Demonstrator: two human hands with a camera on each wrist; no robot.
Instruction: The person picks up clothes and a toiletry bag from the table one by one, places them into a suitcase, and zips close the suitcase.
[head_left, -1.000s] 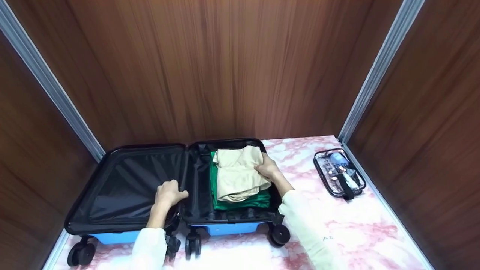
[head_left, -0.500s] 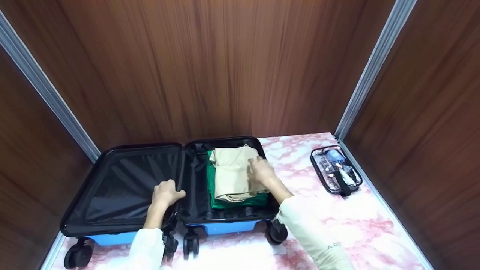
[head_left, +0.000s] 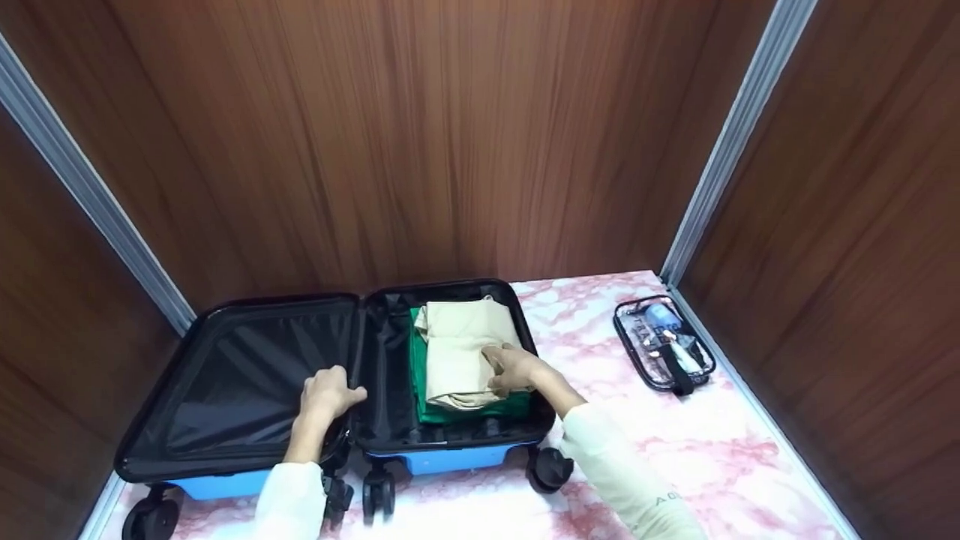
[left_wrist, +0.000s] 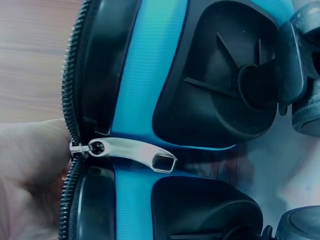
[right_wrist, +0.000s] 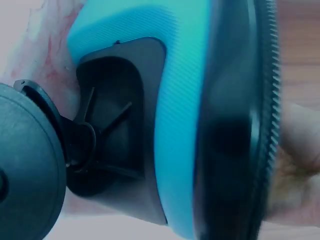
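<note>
A folded beige garment (head_left: 466,337) lies on a green folded cloth (head_left: 421,375) in the right half of an open blue suitcase (head_left: 450,459). My right hand (head_left: 517,367) is at the garment's right side, fingers reaching over its top, thumb nearer the front. Over the inner edge of the suitcase's left half (head_left: 240,375) is my left hand (head_left: 326,394), fingers bent, thumb pointing right. A silver zipper pull (left_wrist: 132,152) hangs beside the left hand in the left wrist view. The suitcase wall hides much of both hands in the wrist views.
A clear toiletry pouch (head_left: 664,345) with black trim and small items lies to the right on the pink marbled surface (head_left: 585,315). Black caster wheels (head_left: 550,470) stick out at the suitcase's front. Brown wood-grain panels (head_left: 420,150) stand behind and at both sides.
My right hand has let go of the garment's right edge and moved left and nearer over it. The garment lies flatter. My left hand keeps its place on the suitcase.
</note>
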